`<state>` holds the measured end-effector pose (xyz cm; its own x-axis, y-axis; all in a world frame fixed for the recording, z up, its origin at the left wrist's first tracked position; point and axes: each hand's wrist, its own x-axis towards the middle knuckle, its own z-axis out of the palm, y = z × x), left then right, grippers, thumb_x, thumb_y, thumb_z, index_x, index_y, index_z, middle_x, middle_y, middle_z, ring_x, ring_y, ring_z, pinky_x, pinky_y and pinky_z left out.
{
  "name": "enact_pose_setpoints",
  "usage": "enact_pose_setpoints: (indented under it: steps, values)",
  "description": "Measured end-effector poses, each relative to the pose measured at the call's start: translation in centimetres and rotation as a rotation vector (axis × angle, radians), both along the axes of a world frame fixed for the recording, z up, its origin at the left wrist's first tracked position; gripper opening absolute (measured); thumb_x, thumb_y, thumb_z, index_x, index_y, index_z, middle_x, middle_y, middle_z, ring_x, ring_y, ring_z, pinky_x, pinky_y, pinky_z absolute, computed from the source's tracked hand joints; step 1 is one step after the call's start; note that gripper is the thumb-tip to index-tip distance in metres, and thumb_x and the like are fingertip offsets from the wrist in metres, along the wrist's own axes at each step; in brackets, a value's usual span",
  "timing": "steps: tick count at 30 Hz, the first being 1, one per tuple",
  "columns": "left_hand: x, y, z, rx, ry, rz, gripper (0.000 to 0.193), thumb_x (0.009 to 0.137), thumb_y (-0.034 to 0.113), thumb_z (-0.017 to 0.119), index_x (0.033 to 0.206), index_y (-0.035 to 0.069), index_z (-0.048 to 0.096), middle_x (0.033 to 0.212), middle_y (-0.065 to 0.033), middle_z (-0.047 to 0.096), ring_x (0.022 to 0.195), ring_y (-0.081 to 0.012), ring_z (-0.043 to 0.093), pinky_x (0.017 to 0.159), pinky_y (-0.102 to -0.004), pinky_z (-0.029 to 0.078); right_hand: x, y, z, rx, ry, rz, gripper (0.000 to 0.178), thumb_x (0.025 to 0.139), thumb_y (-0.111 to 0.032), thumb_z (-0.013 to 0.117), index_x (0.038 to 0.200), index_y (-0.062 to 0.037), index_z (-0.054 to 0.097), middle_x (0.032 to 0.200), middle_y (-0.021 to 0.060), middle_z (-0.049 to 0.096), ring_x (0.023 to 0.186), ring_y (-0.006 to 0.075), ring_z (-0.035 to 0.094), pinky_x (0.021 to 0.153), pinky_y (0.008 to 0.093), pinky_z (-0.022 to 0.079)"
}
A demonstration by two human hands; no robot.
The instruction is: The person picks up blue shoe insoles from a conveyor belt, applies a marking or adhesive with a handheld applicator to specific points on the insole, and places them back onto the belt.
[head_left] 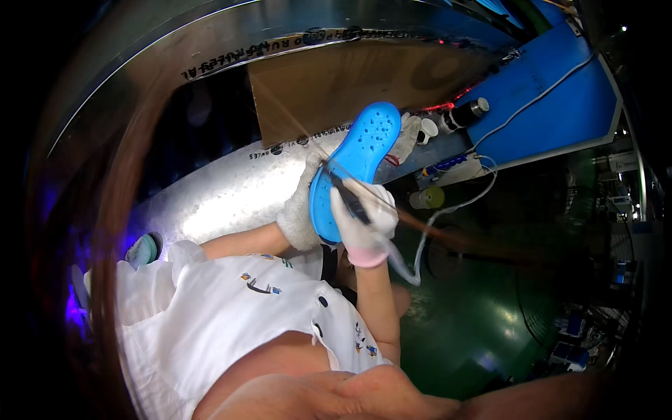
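A bright blue shoe sole [367, 143], dotted with small holes at its far end, is held up and tilted at the centre of the view. My left hand [302, 213], in a fuzzy white glove, grips it along its left edge; its fingers are partly hidden behind the sole. Over the sole's lower right part is my right hand [374, 213], wearing a white glove with a pink cuff. It is closed round a black pen-like tool [353, 201], whose tip points up-left at the sole's surface. A pale hose or cord [402, 266] hangs below this hand.
Behind the sole runs a metal bench [238, 178] with a cardboard sheet [350, 84] standing on it. A crumpled glove [406, 140], a white cup [428, 129] and a dark flask [465, 113] stand at the right. Beyond is a blue panel [546, 91] with a white cable [530, 101].
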<state>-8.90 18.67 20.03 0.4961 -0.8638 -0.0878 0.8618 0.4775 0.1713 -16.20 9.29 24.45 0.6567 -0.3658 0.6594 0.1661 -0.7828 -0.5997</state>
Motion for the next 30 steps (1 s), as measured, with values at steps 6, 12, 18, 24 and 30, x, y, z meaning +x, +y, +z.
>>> enact_pose_setpoints:
  steps: [6,12,18,24,30]
  values:
    - [-0.7,0.3,3.0,0.102,-0.196,0.07,0.082,0.09,0.069,0.045,0.147,0.01,0.035,0.136,-0.0127,0.052,0.118,-0.025,0.056,0.1,-0.0425,0.049,-1.0,-1.0,0.0,-0.004,0.008,-0.101,0.017,0.078,-0.002,0.075,0.093,-0.0042,0.069,0.086,0.0069,0.068,0.072,0.0192,0.064,0.071,0.032,0.051]
    - [1.0,-0.1,-1.6,-0.058,-0.071,-0.062,0.086,0.088,0.072,0.042,0.145,0.008,0.036,0.127,-0.0178,0.058,0.105,-0.0309,0.063,0.092,-0.0453,0.054,-2.2,-0.3,-0.3,0.558,0.055,-0.098,0.016,0.081,0.003,0.069,0.097,-0.0006,0.066,0.091,0.0101,0.069,0.078,0.0163,0.065,0.075,0.0291,0.052]
    - [-0.2,0.4,0.4,0.017,-0.222,-0.001,0.091,0.085,0.077,0.042,0.14,0.005,0.041,0.118,-0.0208,0.061,0.097,-0.0321,0.066,0.087,-0.0453,0.055,-4.7,2.8,-3.3,0.293,-0.107,0.103,0.022,0.075,0.0,0.075,0.095,-0.0026,0.067,0.091,0.0088,0.069,0.08,0.0204,0.065,0.075,0.0327,0.052]
    - [0.7,0.6,-0.1,-0.08,-0.267,-0.077,0.091,0.084,0.076,0.044,0.139,0.003,0.043,0.118,-0.0217,0.06,0.098,-0.0357,0.064,0.084,-0.0479,0.056,-6.2,3.7,-2.9,-0.032,-0.124,-0.013,0.018,0.077,-0.003,0.075,0.093,-0.0006,0.067,0.091,0.0076,0.069,0.079,0.0155,0.064,0.071,0.0318,0.051]
    - [1.1,1.5,1.9,0.026,-0.296,-0.097,0.092,0.084,0.079,0.042,0.143,0.008,0.041,0.112,-0.0282,0.063,0.084,-0.0368,0.069,0.065,-0.0415,0.061,-6.3,2.9,-1.5,0.563,-0.067,0.028,0.013,0.083,0.004,0.066,0.096,0.0008,0.066,0.092,0.0096,0.069,0.078,0.0158,0.066,0.07,0.0274,0.053]
